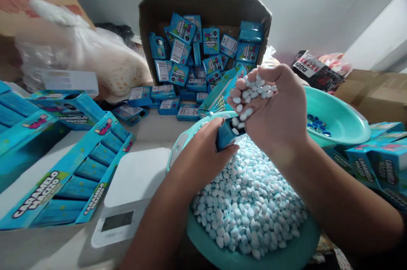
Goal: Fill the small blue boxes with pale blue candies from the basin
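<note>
My left hand [202,155] grips a small blue candy box [224,135], its open end tilted up toward my other palm. Cupped above it, my right hand [281,111] holds a small heap of pale blue and white candies [256,88]. Some candies [239,124] lie at the mouth of the box, touching the lower edge of that palm. Below both hands is a teal basin [206,248] filled with the same loose candies [248,202]. The inside of the box is mostly hidden.
Left of the basin stands a white scale [136,176], beside a display tray [47,196] of blue boxes. An open carton [203,3] behind spills filled-looking boxes. At right, a second teal basin [349,113] holds blue pieces, near more boxes [386,164].
</note>
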`<state>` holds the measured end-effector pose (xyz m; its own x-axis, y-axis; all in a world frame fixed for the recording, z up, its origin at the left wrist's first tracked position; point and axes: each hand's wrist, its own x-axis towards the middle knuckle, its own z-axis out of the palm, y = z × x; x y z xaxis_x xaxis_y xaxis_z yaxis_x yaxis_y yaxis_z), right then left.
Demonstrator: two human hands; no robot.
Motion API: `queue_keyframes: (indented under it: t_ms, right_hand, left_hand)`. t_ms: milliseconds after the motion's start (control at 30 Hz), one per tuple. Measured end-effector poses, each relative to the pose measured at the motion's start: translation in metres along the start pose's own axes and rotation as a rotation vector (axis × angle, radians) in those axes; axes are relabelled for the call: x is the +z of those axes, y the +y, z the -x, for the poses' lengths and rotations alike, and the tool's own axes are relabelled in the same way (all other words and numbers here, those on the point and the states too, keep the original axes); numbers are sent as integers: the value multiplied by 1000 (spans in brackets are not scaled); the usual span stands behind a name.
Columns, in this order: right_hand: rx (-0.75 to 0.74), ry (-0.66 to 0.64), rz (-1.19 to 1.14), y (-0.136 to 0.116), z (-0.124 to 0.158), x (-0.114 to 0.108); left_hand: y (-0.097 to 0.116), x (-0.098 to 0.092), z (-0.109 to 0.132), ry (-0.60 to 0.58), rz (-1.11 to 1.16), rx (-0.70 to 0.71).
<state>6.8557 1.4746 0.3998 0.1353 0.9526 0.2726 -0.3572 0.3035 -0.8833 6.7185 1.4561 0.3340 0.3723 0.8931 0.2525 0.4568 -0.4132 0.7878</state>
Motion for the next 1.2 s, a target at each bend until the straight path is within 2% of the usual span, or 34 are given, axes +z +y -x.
queue_keyframes:
  t_ms: [100, 167, 367, 500, 633, 800, 967, 1200]
  right_hand:
    - [44, 27, -200, -2, 3, 2]
    - [59, 15, -248, -3, 5, 4]
    - [50, 12, -114, -5, 7, 4]
    - [20, -35, -53, -3, 6, 1]
    - [71, 7, -98, -1, 7, -1]
    - [55, -13, -182, 2, 7, -1]
    - [143, 51, -179, -3, 8, 3]
    - [143, 7, -209, -3, 10, 3]
  left_hand:
    - [0, 0, 0, 8, 2, 12]
    - [-1, 0, 1, 9, 4, 17]
    - [0, 0, 1, -13, 27, -9]
    - [0, 0, 0, -21, 30, -16]
    - [1, -1, 1, -19, 22, -12]
    - [1, -1, 2, -16, 30, -29]
    - [0, -1, 1, -25, 21, -54]
    - [0, -1, 0, -39, 19, -69]
